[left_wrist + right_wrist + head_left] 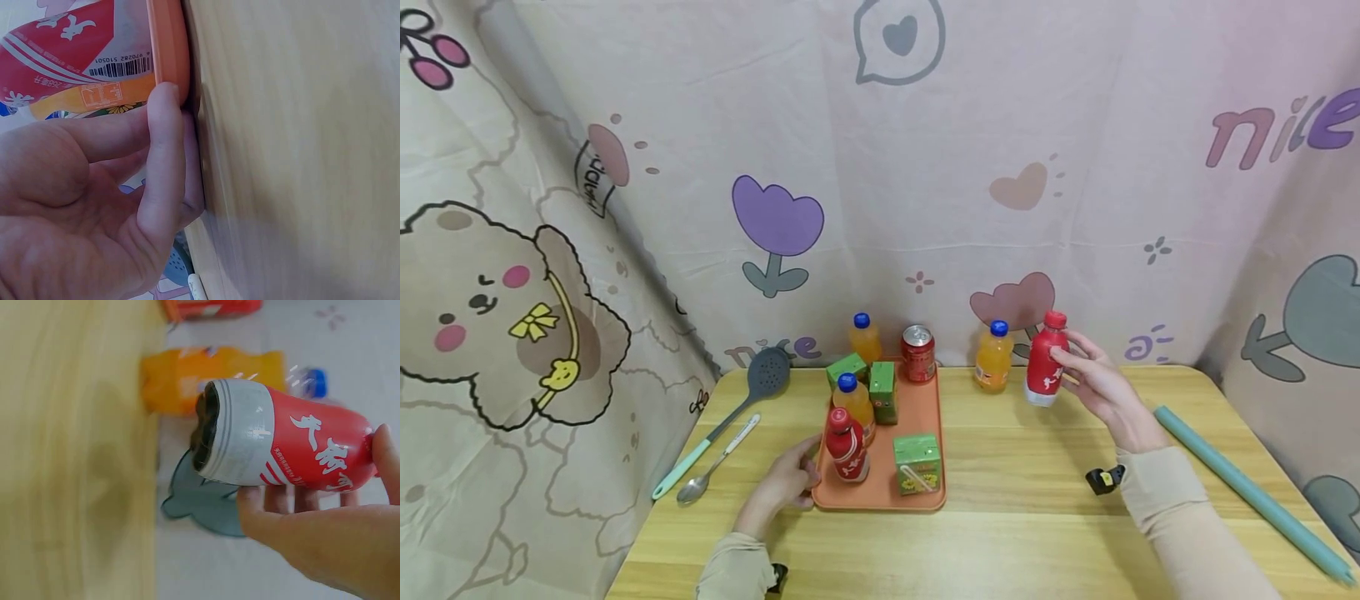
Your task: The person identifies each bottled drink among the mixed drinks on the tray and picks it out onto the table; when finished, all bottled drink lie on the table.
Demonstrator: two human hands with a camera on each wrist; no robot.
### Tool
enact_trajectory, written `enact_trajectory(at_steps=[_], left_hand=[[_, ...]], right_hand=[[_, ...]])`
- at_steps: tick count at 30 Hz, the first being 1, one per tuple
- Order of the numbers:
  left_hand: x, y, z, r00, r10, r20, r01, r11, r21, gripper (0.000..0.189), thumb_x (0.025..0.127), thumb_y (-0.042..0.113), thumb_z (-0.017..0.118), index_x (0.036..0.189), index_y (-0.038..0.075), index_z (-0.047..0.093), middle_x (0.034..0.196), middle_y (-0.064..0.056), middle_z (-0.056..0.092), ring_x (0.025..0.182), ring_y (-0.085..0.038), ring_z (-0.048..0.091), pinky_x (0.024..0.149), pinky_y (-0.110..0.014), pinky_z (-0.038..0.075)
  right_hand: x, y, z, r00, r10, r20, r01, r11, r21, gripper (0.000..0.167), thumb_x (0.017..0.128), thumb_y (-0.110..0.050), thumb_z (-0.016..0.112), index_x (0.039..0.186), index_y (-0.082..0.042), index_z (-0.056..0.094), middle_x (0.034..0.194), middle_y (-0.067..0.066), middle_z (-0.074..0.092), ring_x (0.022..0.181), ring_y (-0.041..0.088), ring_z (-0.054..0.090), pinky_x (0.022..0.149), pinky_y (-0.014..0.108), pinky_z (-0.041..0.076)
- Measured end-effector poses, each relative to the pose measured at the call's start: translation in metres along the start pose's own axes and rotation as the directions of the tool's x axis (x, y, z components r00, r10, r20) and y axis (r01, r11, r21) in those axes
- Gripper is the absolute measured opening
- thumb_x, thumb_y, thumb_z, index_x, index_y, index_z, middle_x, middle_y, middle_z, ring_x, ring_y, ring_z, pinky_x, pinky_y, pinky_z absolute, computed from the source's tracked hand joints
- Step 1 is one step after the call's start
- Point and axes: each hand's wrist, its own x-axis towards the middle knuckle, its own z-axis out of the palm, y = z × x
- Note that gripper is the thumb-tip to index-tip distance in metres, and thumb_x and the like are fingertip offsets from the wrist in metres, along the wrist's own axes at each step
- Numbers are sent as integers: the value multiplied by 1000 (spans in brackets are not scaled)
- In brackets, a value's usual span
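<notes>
In the head view my right hand [1093, 379] grips a red bottle [1047, 362] with a white lower part, thumb and fingers around it. Its dark base [206, 428] shows in the right wrist view, held off the table. At the lower left corner of the orange tray [880, 503], my left hand [786, 479] pinches the rim between thumb and fingers. On that tray stand another red bottle [846, 450], orange juice bottles [863, 408] with blue caps, several green drink cartons [917, 467] and a red can [918, 354].
An orange juice bottle [992, 362] stands right of the tray, beside the held bottle. Left of the tray lie a grey slotted turner [767, 372] with a mint handle and a spoon [694, 489]. A teal rod [1247, 487] lies along the right side of the wooden table [1000, 542].
</notes>
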Motion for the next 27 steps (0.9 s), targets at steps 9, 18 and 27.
enact_trajectory(at_steps=[9, 18, 27], left_hand=[[0, 0, 0, 1000, 0, -5, 0, 1000, -1, 76, 91, -18, 56, 162, 6, 39, 89, -8, 50, 67, -19, 52, 50, -28, 51], [-2, 2, 0, 1000, 14, 7, -14, 1000, -8, 76, 92, -18, 54, 162, 5, 38, 89, -10, 51, 66, -20, 51, 50, -28, 50], [-2, 2, 1, 1000, 17, 0, -17, 1000, -24, 76, 91, -19, 53, 162, 4, 39, 89, -9, 50, 68, -19, 50, 50, -28, 49]], right_hand=[[15, 16, -15, 994, -97, -54, 96, 995, -26, 44, 105, -7, 60, 141, -29, 47, 114, -18, 68, 104, -1, 66, 91, 22, 55], [31, 22, -4, 979, -104, -177, 52, 959, -279, 76, 102, -20, 70, 166, -21, 29, 126, -22, 50, 115, -2, 51, 120, 45, 38], [38, 30, -1, 970, -126, -208, 61, 954, -295, 58, 101, -19, 71, 151, -29, 45, 123, -22, 52, 112, 1, 53, 95, 24, 50]])
